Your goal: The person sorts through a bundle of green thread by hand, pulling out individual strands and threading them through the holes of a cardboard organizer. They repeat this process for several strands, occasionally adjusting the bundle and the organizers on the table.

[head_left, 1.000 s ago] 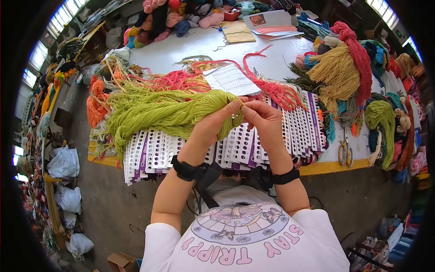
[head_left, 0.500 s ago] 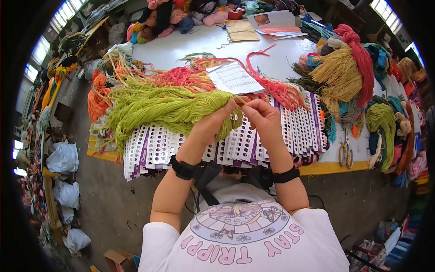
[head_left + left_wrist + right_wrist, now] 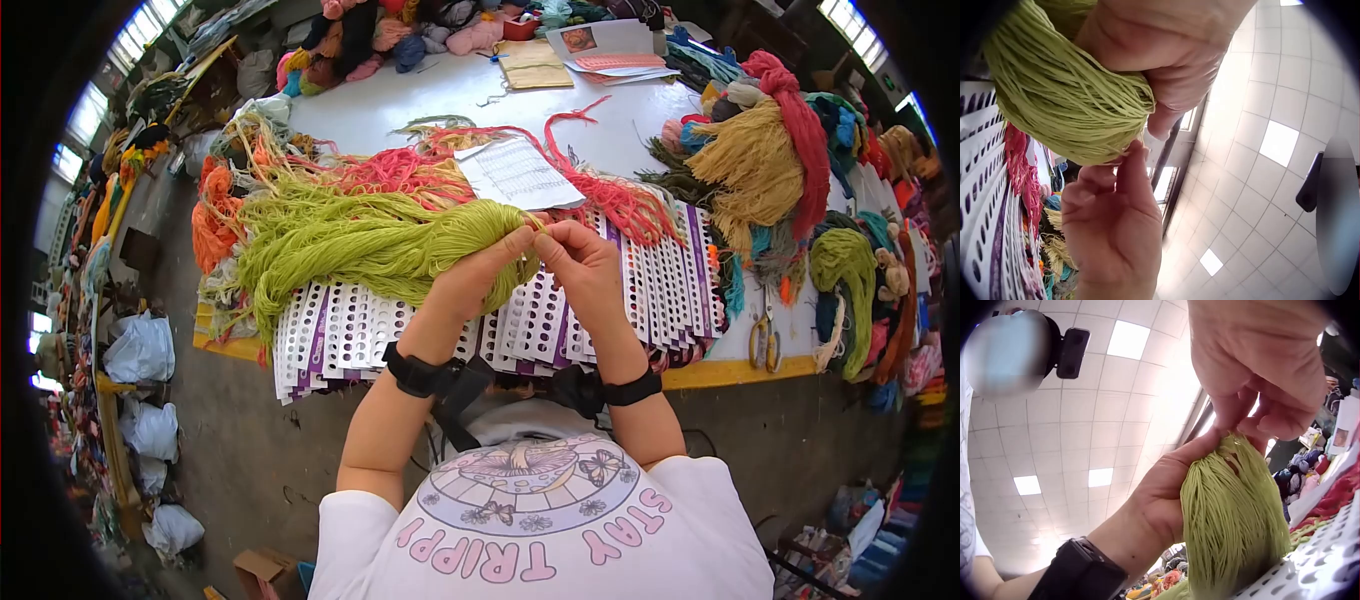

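A thick skein of lime-green yarn (image 3: 350, 240) lies across the table's front, its right end raised in my left hand (image 3: 478, 275). The thumb lies along the near side of the looped end, the fingers mostly hidden behind the yarn. My right hand (image 3: 585, 265) meets it at the tip of the loop, thumb and index finger pinching strands there. In the left wrist view the right hand's fingertips (image 3: 1138, 150) touch a fine strand below the bundle. From the right wrist view, the looped yarn (image 3: 1229, 512) hangs beneath both hands.
Under the skein lie white and purple punched cards (image 3: 345, 335) in overlapping rows. A printed sheet (image 3: 515, 175) rests on coral yarn (image 3: 640, 212). Scissors (image 3: 765, 340) sit at the table's right front, near tan and red hanks (image 3: 750, 165). Orange yarn (image 3: 215, 220) lies left.
Both hands stay at the loop's end with the same hold on the yarn. The right fingertips shift slightly closer to the left thumb; the head view tilts a little.
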The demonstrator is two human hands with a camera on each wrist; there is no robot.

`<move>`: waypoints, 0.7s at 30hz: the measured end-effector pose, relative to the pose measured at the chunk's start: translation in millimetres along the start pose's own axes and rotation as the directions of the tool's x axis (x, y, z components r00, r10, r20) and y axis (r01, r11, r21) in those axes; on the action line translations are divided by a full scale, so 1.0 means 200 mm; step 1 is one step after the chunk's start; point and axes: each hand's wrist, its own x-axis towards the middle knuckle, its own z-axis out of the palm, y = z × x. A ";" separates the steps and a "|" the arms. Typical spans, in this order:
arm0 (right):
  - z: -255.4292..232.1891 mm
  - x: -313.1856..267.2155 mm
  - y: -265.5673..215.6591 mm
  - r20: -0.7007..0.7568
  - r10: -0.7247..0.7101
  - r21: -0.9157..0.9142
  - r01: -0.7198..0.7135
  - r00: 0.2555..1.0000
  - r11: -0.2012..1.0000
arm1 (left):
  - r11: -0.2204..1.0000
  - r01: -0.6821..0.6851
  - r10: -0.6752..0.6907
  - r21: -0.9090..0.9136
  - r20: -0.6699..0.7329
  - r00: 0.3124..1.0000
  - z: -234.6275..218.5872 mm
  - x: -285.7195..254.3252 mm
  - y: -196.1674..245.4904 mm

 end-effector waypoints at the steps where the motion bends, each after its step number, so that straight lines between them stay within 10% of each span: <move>1: 0.00 0.01 0.01 -0.009 -0.025 -0.044 0.025 1.000 0.999 | 0.999 -0.026 0.027 0.037 -0.021 0.999 -0.01 0.00 0.00; 6: -0.01 0.00 0.01 0.033 -0.285 -0.635 0.240 0.958 0.734 | 0.973 -0.039 0.061 0.229 -0.093 0.994 -0.06 0.01 -0.02; 9: -0.02 0.00 0.01 -0.055 -0.304 -0.364 0.265 0.951 0.893 | 0.993 0.096 -0.095 0.065 -0.022 0.995 -0.07 -0.03 0.08; 10: -0.04 0.00 -0.01 -0.095 -0.190 0.082 0.198 0.977 0.977 | 0.993 0.031 -0.028 -0.116 0.031 0.999 -0.14 -0.02 0.09; 12: -0.13 0.00 -0.05 -0.015 0.046 0.836 -0.012 0.999 0.548 | 0.941 -0.180 0.173 -0.287 -0.049 0.984 -0.31 -0.02 0.16; 15: -0.90 0.05 0.03 -0.054 -0.077 0.915 0.080 0.996 0.397 | 0.759 -0.560 0.527 -0.332 -0.193 0.828 -0.74 -0.14 0.47; 16: -1.27 0.00 0.00 -0.376 0.125 0.879 0.311 0.918 0.361 | 0.590 -0.490 0.525 -0.642 -0.155 0.837 -0.83 -0.20 0.59; 17: -1.58 -0.06 -0.10 -0.744 0.159 0.558 0.473 0.649 0.681 | 0.568 -0.498 0.538 -0.655 -0.162 0.827 -0.81 -0.27 0.68; 18: -2.03 -0.23 -0.05 -0.699 -0.133 0.581 0.667 0.703 0.466 | 0.544 -0.508 0.550 -0.668 -0.173 0.817 -0.77 -0.32 0.74; 21: -1.80 -0.13 -0.27 -0.791 -0.136 0.274 0.544 0.596 0.793 | 0.776 -0.393 0.510 -0.493 0.123 0.852 -0.56 -0.22 0.66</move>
